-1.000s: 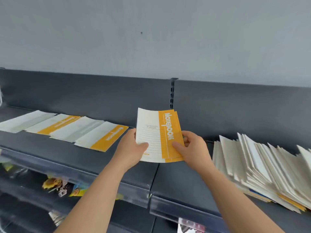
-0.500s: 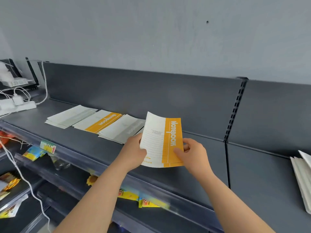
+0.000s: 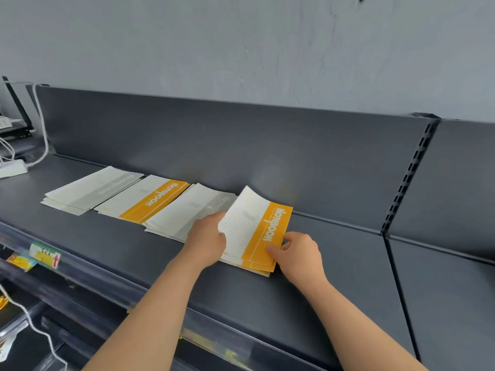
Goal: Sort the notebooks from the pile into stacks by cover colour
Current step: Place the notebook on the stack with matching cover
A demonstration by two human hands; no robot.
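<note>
orange band down its right side and white ruled panel on the left: the notebook (image 3: 254, 228) is held in both hands over the right orange stack (image 3: 258, 269), the last stack to the right on the dark grey shelf (image 3: 334, 285). its near end lies at the top of that stack, though i cannot tell whether it is fully down. its far left corner curls up off the pile, close to the back panel (image 3: 241, 145). the left hand (image 3: 207, 236) grips the white left edge, fingers (image 3: 214, 223) curled round it, their tips hidden under the cover. the right hand (image 3: 300, 255) pinches the near right corner, with the thumb pressed on the orange band and the other fingers curled just past the right edge.

four stacks lie in a row on the shelf, all slanted the same way. furthest left is the left grey stack (image 3: 91, 190). just beside it is the left orange stack (image 3: 150, 200), then the right grey stack (image 3: 187, 210), whose right side is hidden under the left hand and the notebook.

at the shelf's far left end sits a white power strip (image 3: 12, 168), with a white cable (image 3: 44, 135) rising behind it. a price tag (image 3: 45, 255) is fixed to the shelf's front rail. a pale grey wall (image 3: 241, 49) rises above the back panel.
</note>
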